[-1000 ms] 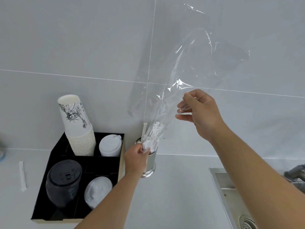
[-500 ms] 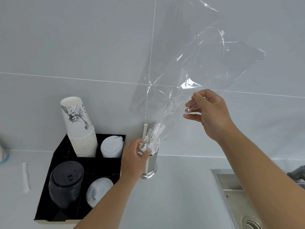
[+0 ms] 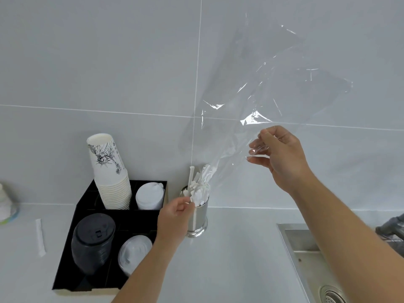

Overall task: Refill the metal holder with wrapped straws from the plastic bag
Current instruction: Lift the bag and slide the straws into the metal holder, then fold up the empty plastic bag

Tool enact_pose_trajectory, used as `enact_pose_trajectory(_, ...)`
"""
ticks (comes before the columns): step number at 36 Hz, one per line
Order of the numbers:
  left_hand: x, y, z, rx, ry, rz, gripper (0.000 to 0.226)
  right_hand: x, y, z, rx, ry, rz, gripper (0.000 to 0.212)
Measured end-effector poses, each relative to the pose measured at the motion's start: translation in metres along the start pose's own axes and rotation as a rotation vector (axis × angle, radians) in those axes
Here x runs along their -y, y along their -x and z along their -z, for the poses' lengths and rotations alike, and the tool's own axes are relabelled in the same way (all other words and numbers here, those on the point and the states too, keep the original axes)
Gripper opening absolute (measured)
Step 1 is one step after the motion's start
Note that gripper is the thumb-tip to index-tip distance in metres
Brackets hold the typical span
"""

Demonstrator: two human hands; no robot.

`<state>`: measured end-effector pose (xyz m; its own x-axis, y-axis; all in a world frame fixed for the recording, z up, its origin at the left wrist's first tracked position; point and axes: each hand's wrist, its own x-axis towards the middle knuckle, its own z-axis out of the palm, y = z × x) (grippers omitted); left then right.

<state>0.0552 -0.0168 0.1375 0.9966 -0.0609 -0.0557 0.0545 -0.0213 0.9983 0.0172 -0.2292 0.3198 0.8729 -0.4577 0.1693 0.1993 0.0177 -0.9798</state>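
While wrapped straws [image 3: 200, 188] crowd the metal holder [image 3: 197, 217], steadied by left hand [image 3: 175, 217] fingertips, right hand [image 3: 282, 156] pinches the near-empty plastic bag [image 3: 269, 88]; refill nearly complete.

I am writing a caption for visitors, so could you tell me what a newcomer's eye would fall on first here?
First the clear bag, held high against the wall by the right hand. Next the metal holder below it, crammed with wrapped straws that the left hand steadies. Left of that, a black tray holds a tall cup stack.
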Motion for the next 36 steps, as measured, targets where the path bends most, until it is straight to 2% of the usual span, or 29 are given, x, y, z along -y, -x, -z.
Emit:
enact_pose_trajectory(4, -0.013, 0.018, 0.000, -0.001, 0.094, 0.067, 0.003, 0.004, 0.012, 0.000, -0.006, -0.002, 0.003, 0.021)
enact_pose_trajectory(7, -0.024, 0.038, -0.002, 0.097, 0.192, 0.139, 0.020, 0.009, 0.023, 0.002, -0.008, -0.014, 0.011, 0.021)
enact_pose_trajectory(11, -0.034, 0.062, -0.008, 0.181, 0.401, 0.252, 0.005, 0.012, 0.036, 0.001, -0.020, -0.031, 0.017, 0.020)
enact_pose_trajectory(15, -0.047, 0.088, -0.018, 0.310, 0.560, 0.340, 0.021, 0.014, 0.051, 0.000, -0.028, -0.064, 0.026, 0.018)
enact_pose_trajectory(18, -0.064, 0.099, -0.028, 0.395, 0.605, 0.333, 0.037, 0.013, 0.064, -0.001, -0.030, -0.087, 0.023, 0.018)
enact_pose_trajectory(21, -0.083, 0.105, -0.037, 0.423, 0.677, 0.297, 0.057, 0.010, 0.078, -0.001, -0.033, -0.117, 0.014, 0.016)
enact_pose_trajectory(25, -0.100, 0.108, -0.045, 0.390, 0.779, 0.297, 0.065, 0.000, 0.096, 0.004, -0.024, -0.141, -0.012, 0.013)
enact_pose_trajectory(28, -0.103, 0.110, -0.048, 0.335, 0.830, 0.318, 0.057, -0.008, 0.108, 0.008, -0.024, -0.156, -0.046, 0.013)
enact_pose_trajectory(32, -0.096, 0.112, -0.047, 0.242, 0.812, 0.321, 0.018, -0.019, 0.123, 0.018, -0.028, -0.158, -0.096, 0.013)
enact_pose_trajectory(36, -0.087, 0.116, -0.043, 0.230, 0.721, 0.293, 0.010, -0.027, 0.134, 0.032, -0.059, -0.180, -0.152, 0.016)
